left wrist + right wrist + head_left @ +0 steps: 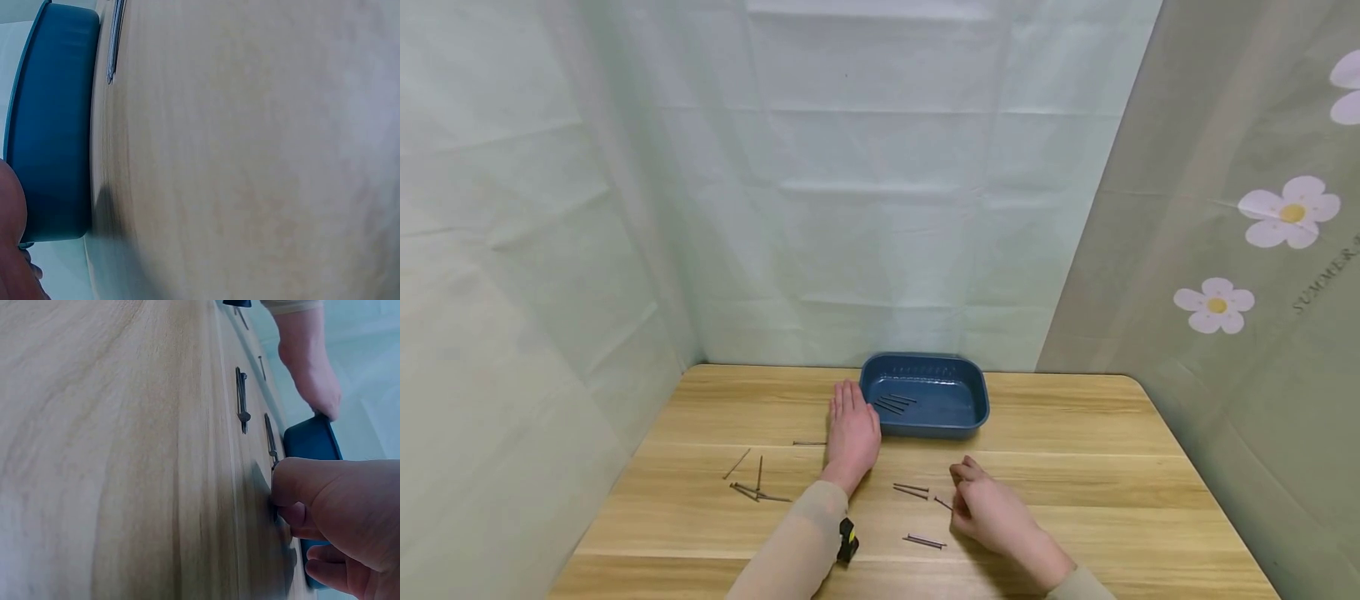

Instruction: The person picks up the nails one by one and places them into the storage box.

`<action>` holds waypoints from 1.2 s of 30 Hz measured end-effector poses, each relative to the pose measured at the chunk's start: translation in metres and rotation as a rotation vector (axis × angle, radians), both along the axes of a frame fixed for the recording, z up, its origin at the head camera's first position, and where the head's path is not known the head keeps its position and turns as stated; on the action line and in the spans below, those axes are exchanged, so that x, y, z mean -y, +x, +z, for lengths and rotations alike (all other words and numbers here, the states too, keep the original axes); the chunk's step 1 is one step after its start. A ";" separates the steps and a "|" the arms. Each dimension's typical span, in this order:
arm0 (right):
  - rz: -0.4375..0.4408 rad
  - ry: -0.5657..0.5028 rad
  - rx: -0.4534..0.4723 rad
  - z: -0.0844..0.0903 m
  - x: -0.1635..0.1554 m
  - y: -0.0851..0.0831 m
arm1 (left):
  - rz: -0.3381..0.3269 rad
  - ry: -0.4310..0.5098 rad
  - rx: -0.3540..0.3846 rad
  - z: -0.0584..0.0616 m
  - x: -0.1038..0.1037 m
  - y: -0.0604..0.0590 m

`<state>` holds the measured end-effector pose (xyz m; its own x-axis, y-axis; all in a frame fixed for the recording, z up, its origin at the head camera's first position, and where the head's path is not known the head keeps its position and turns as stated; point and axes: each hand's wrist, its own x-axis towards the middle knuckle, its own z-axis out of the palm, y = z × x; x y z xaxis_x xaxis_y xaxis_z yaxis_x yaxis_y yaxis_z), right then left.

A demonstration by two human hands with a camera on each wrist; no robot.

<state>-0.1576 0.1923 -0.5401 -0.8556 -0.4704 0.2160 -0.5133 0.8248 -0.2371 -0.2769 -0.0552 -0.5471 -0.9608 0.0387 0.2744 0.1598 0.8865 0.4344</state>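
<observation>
A dark blue tray [932, 431] stands at the back of the table with several nails [895, 404] lying in its left part. My left hand [853, 432] rests against the tray's left end, its fingers straight in the head view; the thumb [11, 203] touches the wall in the left wrist view. Low over the wood, my right hand [997, 510] pinches a nail [943, 503] between thumb and fingers, which hide part of it. Two nails [912, 490] lie just left of that hand, and another small group of nails [925, 541] lies nearer the front.
Left of my left arm, several nails [758, 493] lie crossed in a loose pile, with a single nail [737, 463] beside them. One more nail [808, 443] lies by my left hand. Behind the wooden table [1075, 417] hang pale curtains [880, 208].
</observation>
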 end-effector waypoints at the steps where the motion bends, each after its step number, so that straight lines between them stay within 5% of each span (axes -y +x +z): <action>1: 0.001 -0.001 0.001 -0.001 0.000 0.000 | 0.000 0.001 0.001 0.000 0.000 0.000; 10: 0.003 0.009 0.012 -0.001 -0.003 -0.002 | -0.001 -0.002 0.004 0.001 0.000 0.001; 23: -0.007 -0.043 0.074 0.021 -0.008 -0.008 | 0.004 0.009 0.024 0.002 -0.004 0.001; 36: 0.025 -0.102 0.007 0.042 -0.008 -0.017 | 0.008 0.008 0.020 0.000 -0.002 0.001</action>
<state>-0.1748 0.2003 -0.4977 -0.8458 -0.4671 0.2579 -0.5311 0.7832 -0.3232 -0.2763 -0.0535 -0.5474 -0.9663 0.0289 0.2557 0.1440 0.8843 0.4442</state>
